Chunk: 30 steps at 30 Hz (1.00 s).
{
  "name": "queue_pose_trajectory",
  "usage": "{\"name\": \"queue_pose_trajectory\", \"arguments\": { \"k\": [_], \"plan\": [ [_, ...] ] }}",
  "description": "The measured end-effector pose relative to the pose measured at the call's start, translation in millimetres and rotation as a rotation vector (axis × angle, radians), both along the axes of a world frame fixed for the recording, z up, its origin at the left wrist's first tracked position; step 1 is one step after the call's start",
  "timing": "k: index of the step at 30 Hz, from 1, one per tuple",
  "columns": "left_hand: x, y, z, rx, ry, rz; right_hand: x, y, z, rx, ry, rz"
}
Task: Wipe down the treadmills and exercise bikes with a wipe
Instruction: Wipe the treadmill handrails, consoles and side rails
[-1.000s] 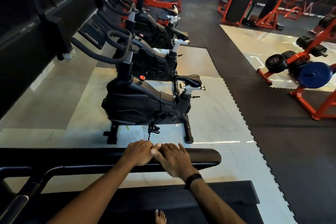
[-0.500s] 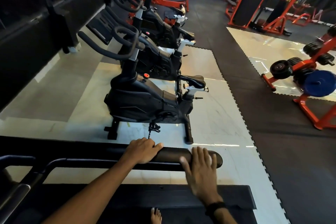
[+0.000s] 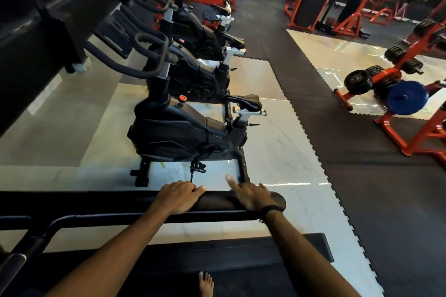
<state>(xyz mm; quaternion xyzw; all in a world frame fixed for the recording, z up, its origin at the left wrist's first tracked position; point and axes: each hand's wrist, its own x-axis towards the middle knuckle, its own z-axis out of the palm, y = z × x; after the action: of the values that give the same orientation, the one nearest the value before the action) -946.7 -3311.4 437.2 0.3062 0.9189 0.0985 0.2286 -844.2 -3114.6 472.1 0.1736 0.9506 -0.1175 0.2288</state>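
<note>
Your left hand gripped the treadmill's padded handrail while your right hand, which had slid back from the rail's end, lay curled over it, no wipe visible; exercise bikes beyond awaited wiping.

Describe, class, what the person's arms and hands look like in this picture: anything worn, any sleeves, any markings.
Both forearms are bare, with no sleeves in view. The right hand has a dark band around its wrist; whether it is a watch or a strap cannot be told. The left hand wears nothing visible: no glove, ring or band. No markings show on either arm.
</note>
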Motion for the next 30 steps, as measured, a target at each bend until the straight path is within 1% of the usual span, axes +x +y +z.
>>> {"name": "queue_pose_trajectory", "arguments": {
  "k": [2,3,6,7,9,10,11,12,14,16,19,21,27,30],
  "plan": [
    [0.5,-1.3,1.8,-0.003,-0.008,-0.003,13.7,23.9,0.3,0.017,0.006,-0.059],
    [-0.2,-0.6,3.6,-0.005,-0.008,-0.008,19.4,32.3,-1.9,0.036,0.043,-0.094],
    [1.1,-1.8,3.3,-0.009,-0.015,0.0,40.3,33.8,-7.2,0.146,0.087,-0.143],
    [1.7,-2.1,3.5,-0.007,-0.016,0.008,47.3,32.7,-15.3,0.225,0.123,-0.114],
    [3.8,-2.1,4.1,0.025,-0.004,0.043,64.5,25.0,-34.8,0.4,0.257,-0.042],
    [5.1,-1.7,5.3,0.058,0.0,0.073,68.9,17.3,-41.6,0.418,0.275,-0.099],
    [6.0,-2.0,6.4,0.096,0.001,0.105,71.7,7.1,-43.7,0.367,0.305,-0.19],
    [6.9,-1.7,7.9,0.136,0.006,0.136,72.4,-1.5,-44.2,0.334,0.381,-0.267],
    [8.5,-2.5,8.2,0.199,0.031,0.169,68.7,-21.0,-41.9,0.298,0.469,-0.332],
    [10.1,-4.1,9.1,0.256,0.034,0.186,60.9,-40.7,-38.6,0.271,0.455,-0.307],
    [8.2,-9.2,17.5,0.429,0.006,0.291,45.4,-72.6,-31.6,0.225,0.44,-0.258],
    [5.0,-17.6,25.6,0.498,0.014,0.342,34.5,-96.8,-25.8,0.199,0.389,-0.193],
    [-13.1,-71.8,40.5,0.499,0.066,0.496,1.4,-171.4,-18.9,0.086,0.347,-0.034],
    [-21.9,-107.9,41.3,0.492,0.103,0.577,-16.2,-216.3,-24.5,0.075,0.375,0.046]
  ]
}}
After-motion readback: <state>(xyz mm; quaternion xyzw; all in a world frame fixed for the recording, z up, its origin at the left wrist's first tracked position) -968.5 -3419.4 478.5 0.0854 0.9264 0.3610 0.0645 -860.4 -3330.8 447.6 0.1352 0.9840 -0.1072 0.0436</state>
